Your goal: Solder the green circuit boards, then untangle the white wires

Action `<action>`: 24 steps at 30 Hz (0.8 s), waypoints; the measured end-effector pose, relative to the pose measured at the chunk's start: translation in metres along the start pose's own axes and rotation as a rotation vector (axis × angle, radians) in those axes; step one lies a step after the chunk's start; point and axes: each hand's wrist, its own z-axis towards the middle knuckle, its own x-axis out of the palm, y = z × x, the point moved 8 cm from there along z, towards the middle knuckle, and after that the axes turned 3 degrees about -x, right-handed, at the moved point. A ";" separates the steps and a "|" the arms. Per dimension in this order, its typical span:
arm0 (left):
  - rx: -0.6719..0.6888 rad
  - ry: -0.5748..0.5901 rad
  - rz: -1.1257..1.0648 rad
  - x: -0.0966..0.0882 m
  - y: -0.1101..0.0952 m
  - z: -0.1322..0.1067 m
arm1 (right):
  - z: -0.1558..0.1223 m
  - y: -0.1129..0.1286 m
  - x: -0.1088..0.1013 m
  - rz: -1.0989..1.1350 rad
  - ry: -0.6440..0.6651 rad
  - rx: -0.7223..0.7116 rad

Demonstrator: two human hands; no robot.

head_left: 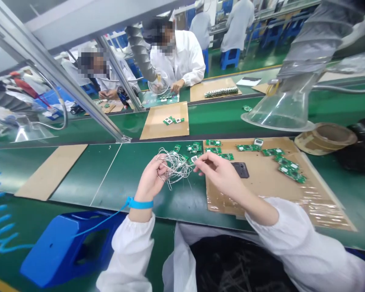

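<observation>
Holding wire tangle [175,166] in left hand [151,178], right hand [220,175] pinching it, green bench [124,178], white-coated workers [182,56] opposite

Wires [174,166]: thin, pale, shiny, w/ a metal look. Belt [176,198]: green, smooth, glossy. Card [261,190]: brown, matt, w/ crinkly shiny clear plastic over it. Boards [287,166]: green, hard, bit glossy. Strap [140,203]: blue, smooth. Stool [63,247]: blue plastic, smooth. Hood [280,109]: clear plastic, glossy. Sleeve [307,243]: white cloth, matt. Frame [48,69]: grey metal, dull shine.
</observation>
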 end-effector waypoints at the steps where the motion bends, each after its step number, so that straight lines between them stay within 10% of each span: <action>1: 0.016 0.004 -0.036 0.002 0.002 0.001 | -0.005 -0.009 0.001 0.091 -0.032 0.049; 8: 0.115 -0.036 -0.251 0.015 0.004 0.001 | -0.018 -0.039 0.039 0.165 0.179 0.214; 24: 0.290 -0.182 -0.173 0.015 0.001 -0.016 | 0.015 -0.028 0.045 0.375 0.213 0.172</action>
